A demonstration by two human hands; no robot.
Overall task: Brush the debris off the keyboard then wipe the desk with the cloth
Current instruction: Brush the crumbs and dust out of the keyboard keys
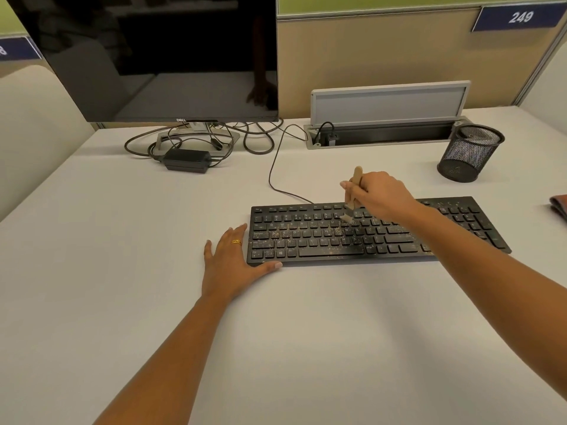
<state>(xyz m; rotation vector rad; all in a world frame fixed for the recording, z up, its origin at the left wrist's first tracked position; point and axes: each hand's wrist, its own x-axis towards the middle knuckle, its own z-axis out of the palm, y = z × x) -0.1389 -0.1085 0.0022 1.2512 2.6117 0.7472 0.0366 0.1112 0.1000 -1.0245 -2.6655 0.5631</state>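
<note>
The black keyboard [306, 240] lies flat on the table, just toward 3 o'clock from the middle of your view, its long side running 9 to 3 and tilted slightly. Tan debris [337, 231] speckles the letter keys and the space bar, thickest in the middle and thinner toward the 9 o'clock end. The cloth [560, 207] is a folded brown piece at 3 o'clock of the keyboard, well apart from it and cut off by the picture's edge. Your right grip [380, 191] is curled round the brush [356, 176], whose pale wooden handle points to 12 o'clock while its light bristles touch the upper key rows. Your left grip [230, 262] lies flat with straight fingers at the keyboard's 8 o'clock corner, thumb along the near edge, a gold ring [236, 241] on one finger. The table [122, 302] is plain off-white. A beige partition [368, 56] stands at 12 o'clock, with a blue sign [518, 17] reading 249 at 1 o'clock. A dark monitor [168, 56] stands at 11 o'clock, with a black power adapter [187, 159] and loose cables at its foot. A grey cable box [389, 102] with a raised lid sits at 12 o'clock of the keyboard, and a black mesh pen cup [469, 153] at 1 o'clock.
</note>
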